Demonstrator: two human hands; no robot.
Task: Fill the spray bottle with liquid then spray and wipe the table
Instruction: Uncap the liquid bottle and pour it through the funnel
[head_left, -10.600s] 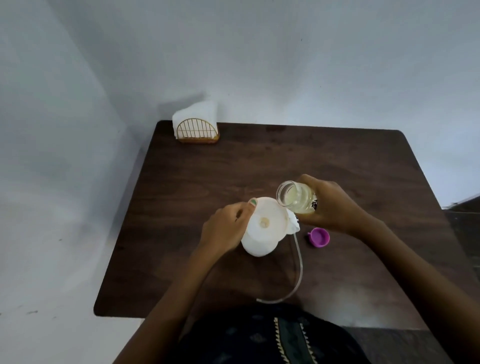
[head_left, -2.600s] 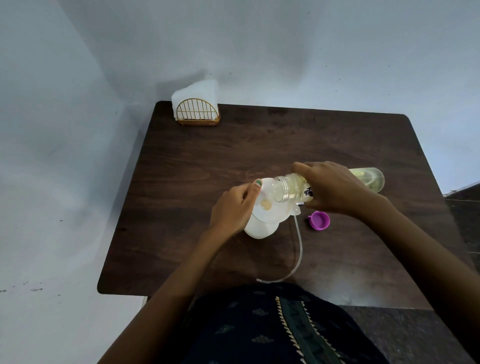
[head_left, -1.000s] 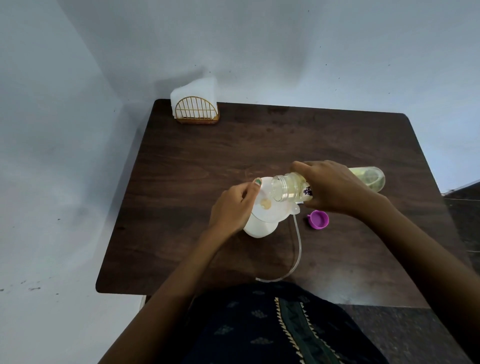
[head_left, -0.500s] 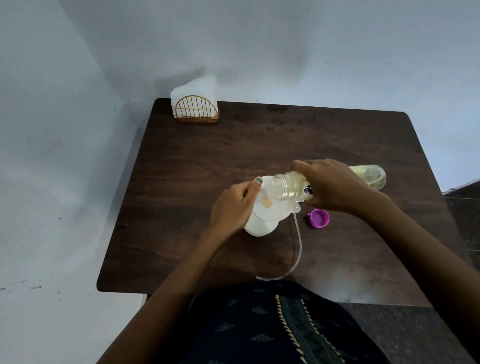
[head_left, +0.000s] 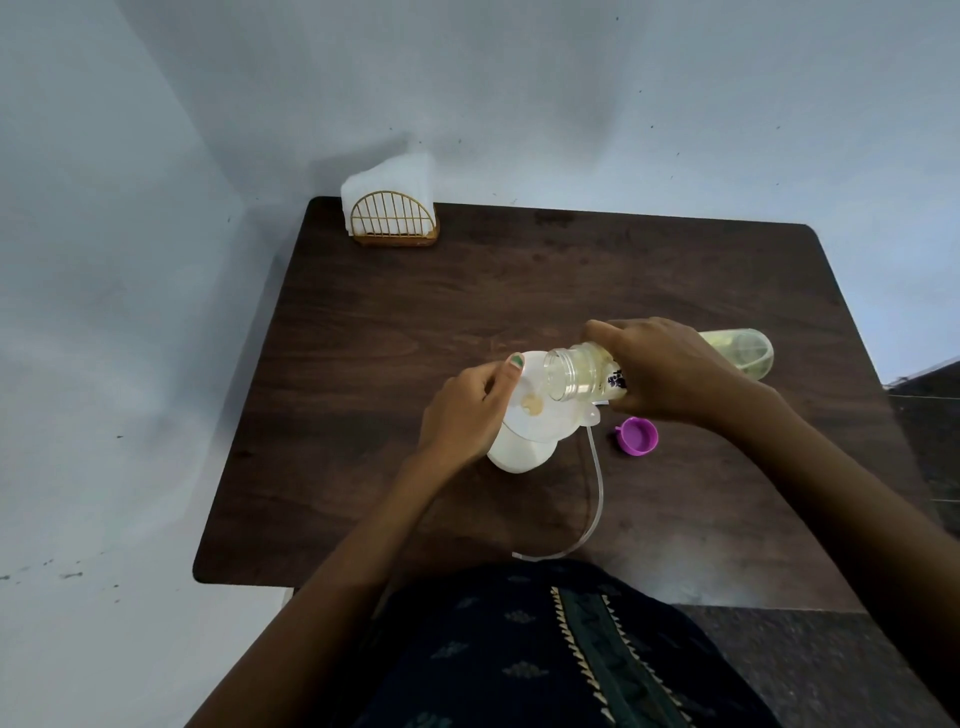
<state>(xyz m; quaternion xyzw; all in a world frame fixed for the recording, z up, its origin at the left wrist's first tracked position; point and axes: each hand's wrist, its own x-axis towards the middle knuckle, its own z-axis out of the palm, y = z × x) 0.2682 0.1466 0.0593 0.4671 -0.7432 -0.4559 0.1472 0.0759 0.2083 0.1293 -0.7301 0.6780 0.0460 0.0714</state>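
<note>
Over dark table, left hand clasps funnel; right hand tilts gripped clear bottle.

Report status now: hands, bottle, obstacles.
Left hand steadies white funnel on white spray bottle. Right hand tips clear plastic bottle of yellowish liquid into it. Purple cap beside, clear of the pour.
</note>
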